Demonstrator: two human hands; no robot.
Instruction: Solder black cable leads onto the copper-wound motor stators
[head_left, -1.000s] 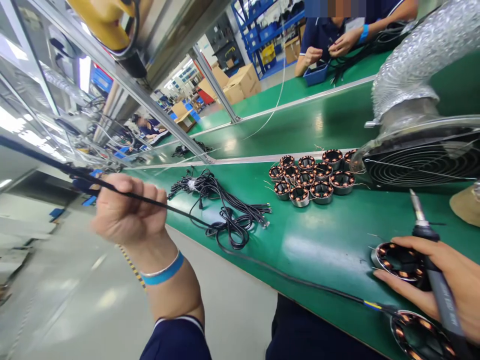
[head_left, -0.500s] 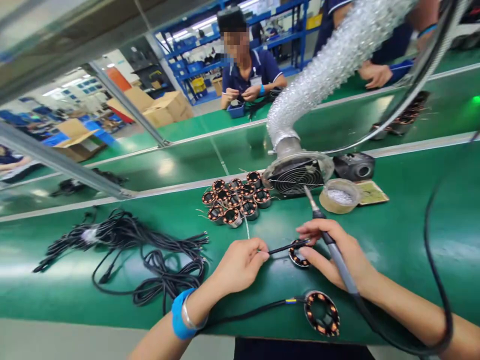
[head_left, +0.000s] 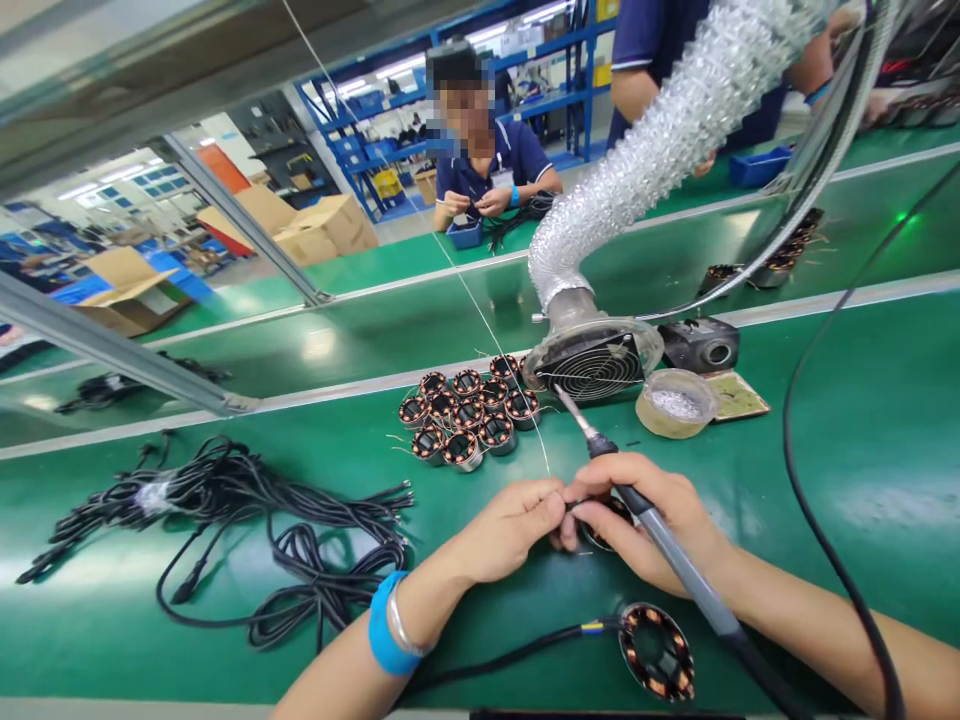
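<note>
My left hand [head_left: 517, 530] is closed in a pinch on a short black cable [head_left: 571, 506], mostly hidden by the fingers. My right hand [head_left: 660, 510] meets it there, its thumb and forefinger at the same cable. Across that right hand lies a soldering iron [head_left: 652, 525], its tip pointing up and left towards the fan. Beneath the fingers a copper-wound motor stator [head_left: 611, 525] rests on the bench, partly covered. Nearer the front edge another stator [head_left: 657, 652] is joined to a black cable [head_left: 517, 655] by coloured wires. A thin pale wire [head_left: 510, 375] hangs down to the left fingertips.
Several stators [head_left: 461, 415] stand grouped before a round fan [head_left: 600, 365] with a silver duct [head_left: 622, 170]. Right of it are a tub [head_left: 675, 403], a black holder [head_left: 701, 345] and a sponge tray [head_left: 739, 395]. Bundled cables [head_left: 225, 490] lie left. A co-worker [head_left: 491, 160] sits opposite.
My left hand has moved right until it meets the right hand, and the cable stretch between them is now mostly covered. The iron's tip has swung left. The camera view has shifted slightly.
</note>
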